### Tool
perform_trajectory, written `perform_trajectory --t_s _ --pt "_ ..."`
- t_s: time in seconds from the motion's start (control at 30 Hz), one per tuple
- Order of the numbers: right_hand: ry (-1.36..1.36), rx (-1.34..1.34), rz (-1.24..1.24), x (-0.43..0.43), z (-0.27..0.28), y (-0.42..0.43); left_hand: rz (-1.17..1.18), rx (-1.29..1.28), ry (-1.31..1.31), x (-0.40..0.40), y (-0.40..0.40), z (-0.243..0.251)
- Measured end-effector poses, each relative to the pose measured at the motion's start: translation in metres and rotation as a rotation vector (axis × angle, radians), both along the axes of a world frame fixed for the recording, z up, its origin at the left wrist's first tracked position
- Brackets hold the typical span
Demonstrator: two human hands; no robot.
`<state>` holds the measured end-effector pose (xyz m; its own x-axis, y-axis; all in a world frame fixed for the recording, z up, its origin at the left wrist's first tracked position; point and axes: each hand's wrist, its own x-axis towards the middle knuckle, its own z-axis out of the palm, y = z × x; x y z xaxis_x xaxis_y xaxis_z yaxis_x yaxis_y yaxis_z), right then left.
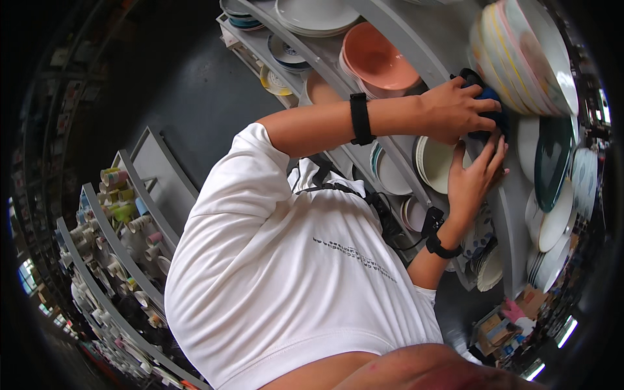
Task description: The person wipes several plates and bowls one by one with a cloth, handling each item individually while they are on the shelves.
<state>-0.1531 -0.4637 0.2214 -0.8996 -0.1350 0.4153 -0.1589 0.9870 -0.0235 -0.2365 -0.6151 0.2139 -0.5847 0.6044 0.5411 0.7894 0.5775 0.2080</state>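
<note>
My left hand [465,109] comes in from the upper left, its fingers bent over a dark blue cloth [496,117]. Below it, my right hand [475,168] reaches up to the cloth's lower edge, thumb apart from the fingers; its fingertips are partly hidden, and whether they grip is unclear. Both wrists wear black straps. Just beyond the cloth stands a stack of large bowls [519,58] with yellow and pink rims, slightly blurred. A dark green oval plate [553,163] lies beside white plates below the bowls.
Grey shelf boards [412,41] hold coral bowls [375,56], white plates [317,14] and cream bowls [441,163] near my arms. Another rack [156,214] with many cups stands at the left. Cardboard boxes [495,334] are at the lower right.
</note>
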Motion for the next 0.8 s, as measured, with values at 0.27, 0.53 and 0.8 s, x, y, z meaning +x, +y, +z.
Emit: perform_trajectory --t_s 0.27,0.53,0.8 --pt "0.252 -0.297 0.253 -0.042 -0.007 -0.105 -0.031 0.288 0.304 -0.029 -0.094 -0.03" --pt "0.291 -0.345 0.531 -0.045 -0.012 -0.122 -0.134 0.651 0.016 0.018 -0.14 -0.034" --pt "-0.112 -0.577 0.748 -0.046 -0.011 -0.131 0.039 0.792 -0.299 0.075 -0.173 -0.028"
